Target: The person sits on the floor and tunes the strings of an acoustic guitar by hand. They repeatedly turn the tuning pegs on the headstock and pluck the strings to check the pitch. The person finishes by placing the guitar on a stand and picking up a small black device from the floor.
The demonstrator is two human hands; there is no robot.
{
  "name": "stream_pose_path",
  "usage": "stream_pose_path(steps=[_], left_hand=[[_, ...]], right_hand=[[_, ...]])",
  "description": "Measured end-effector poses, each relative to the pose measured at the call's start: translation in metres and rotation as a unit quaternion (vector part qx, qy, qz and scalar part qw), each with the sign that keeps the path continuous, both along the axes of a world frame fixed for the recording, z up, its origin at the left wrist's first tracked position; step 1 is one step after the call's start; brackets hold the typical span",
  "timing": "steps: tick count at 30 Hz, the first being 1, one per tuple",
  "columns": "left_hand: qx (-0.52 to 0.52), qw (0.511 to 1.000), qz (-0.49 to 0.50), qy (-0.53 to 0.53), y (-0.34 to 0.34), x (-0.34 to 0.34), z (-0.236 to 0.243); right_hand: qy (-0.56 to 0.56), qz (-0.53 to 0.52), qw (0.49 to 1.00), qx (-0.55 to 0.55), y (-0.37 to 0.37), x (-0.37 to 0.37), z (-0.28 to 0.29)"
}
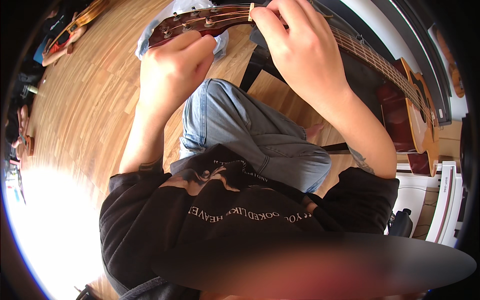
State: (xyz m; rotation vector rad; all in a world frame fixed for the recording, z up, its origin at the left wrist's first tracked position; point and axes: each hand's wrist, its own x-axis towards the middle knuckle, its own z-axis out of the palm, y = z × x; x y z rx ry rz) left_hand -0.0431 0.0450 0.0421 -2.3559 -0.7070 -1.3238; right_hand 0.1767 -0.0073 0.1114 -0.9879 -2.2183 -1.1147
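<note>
Left hand [172,70] upper centre of frame, fingers curled into loose fist under guitar headstock [200,22], thumb and forefinger pinched near tuning pegs [186,26]; what they grip, cannot tell. Right hand [300,50] top centre, fingertips pressing strings at nut. Guitar neck [370,55] runs to right, body [420,115] at right edge. Jeans-clad knee [240,120] below hands. Wood floor [90,100] left

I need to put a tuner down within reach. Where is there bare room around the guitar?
Bare wood floor lies open to the person's left, between the left hand and the far guitar. It is crowded at the headstock, where the right hand also works, and to the right by the guitar body and white case.
</note>
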Motion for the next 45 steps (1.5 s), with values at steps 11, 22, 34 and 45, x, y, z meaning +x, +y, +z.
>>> stream_pose_path(steps=[11,22,34,45], left_hand=[[-0.323,0.904,0.029,-0.279,-0.025,0.015,-0.01],[-0.2,0.971,0.029,-0.124,-0.031,0.011,0.01],[-0.122,0.992,-0.011,0.006,-0.021,0.01,0.012],[-0.234,0.954,0.125,-0.14,-0.032,0.014,0.001]], right_hand=[[0.022,0.018,0.999,0.019,-0.007,0.001,-0.002],[0.017,-0.005,0.993,0.113,0.003,0.004,-0.01],[0.072,0.002,0.984,0.164,-0.005,0.017,-0.023],[0.065,0.017,0.988,0.14,-0.02,0.017,-0.02]])
